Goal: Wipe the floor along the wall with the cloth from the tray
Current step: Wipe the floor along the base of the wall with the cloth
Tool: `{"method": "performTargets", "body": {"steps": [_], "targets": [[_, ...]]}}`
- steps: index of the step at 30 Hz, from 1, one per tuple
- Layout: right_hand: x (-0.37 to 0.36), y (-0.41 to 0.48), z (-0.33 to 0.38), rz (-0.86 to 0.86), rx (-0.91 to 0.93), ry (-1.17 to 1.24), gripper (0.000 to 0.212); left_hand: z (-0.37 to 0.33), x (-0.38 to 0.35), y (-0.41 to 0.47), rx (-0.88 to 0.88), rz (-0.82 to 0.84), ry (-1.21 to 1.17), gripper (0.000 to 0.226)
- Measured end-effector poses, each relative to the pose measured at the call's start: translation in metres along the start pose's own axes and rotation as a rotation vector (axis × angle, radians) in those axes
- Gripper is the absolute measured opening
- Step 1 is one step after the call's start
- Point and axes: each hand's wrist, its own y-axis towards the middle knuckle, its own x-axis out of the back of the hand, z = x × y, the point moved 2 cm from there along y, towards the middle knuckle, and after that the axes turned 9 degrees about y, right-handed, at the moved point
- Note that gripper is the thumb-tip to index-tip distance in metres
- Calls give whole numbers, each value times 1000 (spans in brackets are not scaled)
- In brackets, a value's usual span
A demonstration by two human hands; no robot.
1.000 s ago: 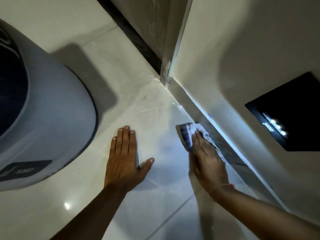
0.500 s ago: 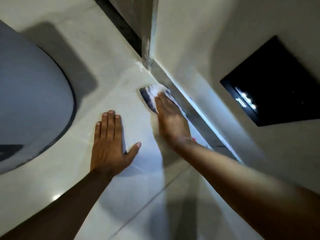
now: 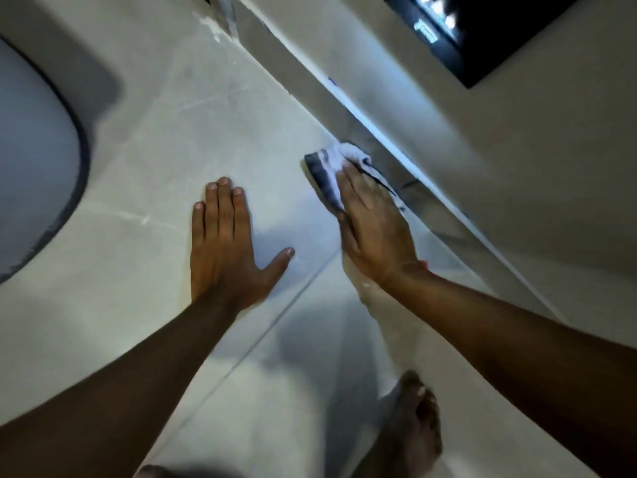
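A white cloth with dark blue stripes lies on the pale tiled floor, right against the grey skirting at the foot of the wall. My right hand presses flat on the cloth, fingers pointing away from me, and covers its near half. My left hand rests flat on the floor to the left, fingers spread, holding nothing. No tray is in view.
A large grey rounded appliance with a dark rim stands at the left. A black panel with lights sits in the wall at the upper right. A door-frame corner is at the top. My bare foot is at the bottom.
My right hand first pushed the cloth along the skirting toward the door-frame corner, then drew it back toward me. My left hand stayed planted. The view tilted down, showing my foot.
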Motion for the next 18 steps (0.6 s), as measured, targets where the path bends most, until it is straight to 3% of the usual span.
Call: {"method": "performTargets", "body": {"steps": [4,9,12,15,18], "targets": [[22,-88,-37,111,-95,-75,58,0,2,0,-6,14,-22,109],[8,21,4,78,32,20,59,-1,0,0,20,4,-25,110],[12,-15,-7,92,30,26,58,1,1,0,14,-1,-42,111],[15,-69,-24,113,-124,9,59,7,0,-1,29,8,-51,112],[6,-17,-3,27,-40,81,63,14,-2,2,28,5,-44,112]]}}
